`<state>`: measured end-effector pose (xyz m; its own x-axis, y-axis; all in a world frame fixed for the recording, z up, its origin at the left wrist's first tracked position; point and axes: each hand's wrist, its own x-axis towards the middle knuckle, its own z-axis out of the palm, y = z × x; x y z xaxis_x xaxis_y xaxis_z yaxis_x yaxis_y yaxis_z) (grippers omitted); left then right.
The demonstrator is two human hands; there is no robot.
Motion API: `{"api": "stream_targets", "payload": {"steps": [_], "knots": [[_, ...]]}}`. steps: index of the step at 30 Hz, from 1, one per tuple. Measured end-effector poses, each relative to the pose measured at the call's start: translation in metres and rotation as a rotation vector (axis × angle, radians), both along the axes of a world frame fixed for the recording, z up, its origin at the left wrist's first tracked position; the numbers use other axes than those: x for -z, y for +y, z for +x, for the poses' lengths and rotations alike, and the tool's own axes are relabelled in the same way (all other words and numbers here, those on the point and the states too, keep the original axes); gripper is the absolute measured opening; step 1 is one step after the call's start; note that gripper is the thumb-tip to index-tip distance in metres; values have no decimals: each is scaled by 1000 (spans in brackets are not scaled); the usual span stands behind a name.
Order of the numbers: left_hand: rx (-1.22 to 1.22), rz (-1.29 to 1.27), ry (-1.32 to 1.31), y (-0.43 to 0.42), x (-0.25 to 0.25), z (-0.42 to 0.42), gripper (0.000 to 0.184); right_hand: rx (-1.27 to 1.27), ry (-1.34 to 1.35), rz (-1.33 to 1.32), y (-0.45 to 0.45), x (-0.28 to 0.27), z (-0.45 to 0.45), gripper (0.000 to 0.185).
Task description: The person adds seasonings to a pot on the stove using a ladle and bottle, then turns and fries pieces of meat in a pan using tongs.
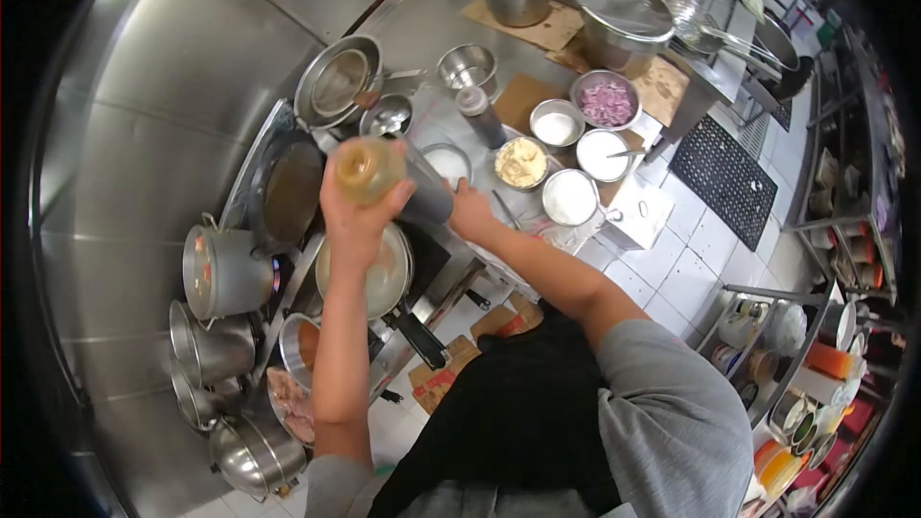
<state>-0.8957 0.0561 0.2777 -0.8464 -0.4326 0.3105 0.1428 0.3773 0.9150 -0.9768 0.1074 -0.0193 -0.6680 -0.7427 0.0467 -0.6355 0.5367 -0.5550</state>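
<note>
My left hand [357, 216] is wrapped around a squeeze bottle [372, 170] with an amber, ringed end facing up at me. Beside it a dark grey, bottle-like body [427, 190] slants toward my right hand [470, 211]; whether it belongs to the same bottle I cannot tell. My right fingers are curled against that dark body, one finger pointing forward near a bowl of white contents [447, 165]. Below my left hand a pan [389, 273] with a black handle sits on the stove, partly covered by my forearm. Another dark squeeze bottle [482, 118] stands upright just beyond.
Bowls of yellow paste [521, 163], white powder or liquid [571, 198] and chopped purple onion [606, 104] stand on the right. A strainer [341, 82] rests on a bowl at the back left. Pots [225, 271] line the left wall; shelves [806, 326] stand far right.
</note>
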Motion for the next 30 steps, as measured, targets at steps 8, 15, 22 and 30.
{"api": "stream_targets", "payload": {"steps": [8, 15, 22, 30], "knots": [[-22, -198, -17, 14, 33, -191, 49, -162, -121, -583, 125, -93, 56, 61], [-206, -385, -188, 16, 97, -272, 68, -145, -401, -512, 242, -113, 71, 52], [-304, -459, -360, 14, 163, -302, 71, 110, -528, -413, 285, -109, 70, 48], [-152, -466, -540, -8, 204, -304, 72, 138, -486, -433, 290, -88, 76, 50]]}}
